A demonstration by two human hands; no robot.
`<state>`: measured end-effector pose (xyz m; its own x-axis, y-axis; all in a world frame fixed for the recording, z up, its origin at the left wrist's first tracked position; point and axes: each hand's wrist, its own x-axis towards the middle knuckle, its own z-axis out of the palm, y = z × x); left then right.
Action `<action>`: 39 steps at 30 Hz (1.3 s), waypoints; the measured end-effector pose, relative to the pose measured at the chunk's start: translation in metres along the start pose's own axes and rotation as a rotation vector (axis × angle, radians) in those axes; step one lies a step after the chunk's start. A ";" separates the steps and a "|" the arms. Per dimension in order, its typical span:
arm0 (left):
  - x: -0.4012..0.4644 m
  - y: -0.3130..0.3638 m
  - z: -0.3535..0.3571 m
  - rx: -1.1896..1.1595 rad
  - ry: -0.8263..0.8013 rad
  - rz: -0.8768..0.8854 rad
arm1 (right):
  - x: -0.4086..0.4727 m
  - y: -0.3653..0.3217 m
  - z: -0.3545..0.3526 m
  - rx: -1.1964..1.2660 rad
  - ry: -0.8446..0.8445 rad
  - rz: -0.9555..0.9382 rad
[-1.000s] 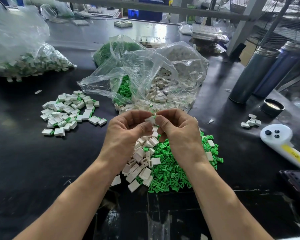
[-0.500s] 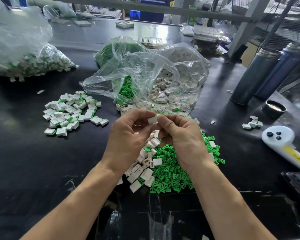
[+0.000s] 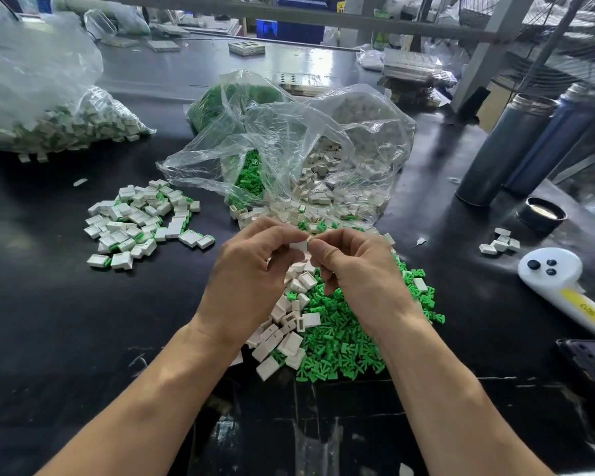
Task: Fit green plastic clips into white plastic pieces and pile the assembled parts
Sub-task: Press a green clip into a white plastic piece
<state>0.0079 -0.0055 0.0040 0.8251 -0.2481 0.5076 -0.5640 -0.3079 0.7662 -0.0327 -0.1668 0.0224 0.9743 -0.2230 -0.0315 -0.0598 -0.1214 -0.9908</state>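
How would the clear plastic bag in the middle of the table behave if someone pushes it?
The clear plastic bag looks thin and crumpled, so it would probably fold rather than slide as one body. Its mouth lies open toward the loose white pieces, so more parts would likely spill out. The filled bottom probably stays put.

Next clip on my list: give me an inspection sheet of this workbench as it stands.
Surface: black glossy table, scuffed.
Job's things: loose green clips and white pieces heaped under the hands; assembled parts pile to the left; open bags of stock behind.
Clutter: two flasks, lid, white controller, phone.
Grippers: left hand and right hand pinch one white piece together.
Cables: nothing seen.
Surroundings: shelf frames, more bagged parts.
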 end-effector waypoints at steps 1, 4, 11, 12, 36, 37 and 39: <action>0.000 0.000 0.000 0.014 -0.005 0.017 | 0.000 -0.001 0.000 -0.016 0.003 0.000; 0.001 0.000 0.001 0.070 -0.022 0.082 | -0.001 -0.002 -0.001 -0.044 0.016 0.002; 0.001 0.006 0.008 0.073 0.099 0.111 | -0.003 -0.003 0.009 0.159 0.129 -0.005; 0.001 0.007 0.009 0.083 0.111 0.114 | -0.003 -0.003 0.010 0.183 0.146 -0.004; 0.004 0.013 0.008 -0.216 0.130 -0.095 | 0.000 -0.009 0.006 0.385 -0.013 0.058; 0.005 0.014 0.008 -0.244 0.123 -0.098 | 0.000 -0.009 0.007 0.385 -0.026 0.085; 0.005 0.016 0.009 -0.284 0.087 -0.104 | -0.002 -0.009 0.012 0.390 -0.067 0.124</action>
<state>0.0028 -0.0197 0.0152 0.8844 -0.1451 0.4436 -0.4548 -0.0552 0.8889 -0.0314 -0.1541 0.0294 0.9776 -0.1479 -0.1495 -0.1035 0.2807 -0.9542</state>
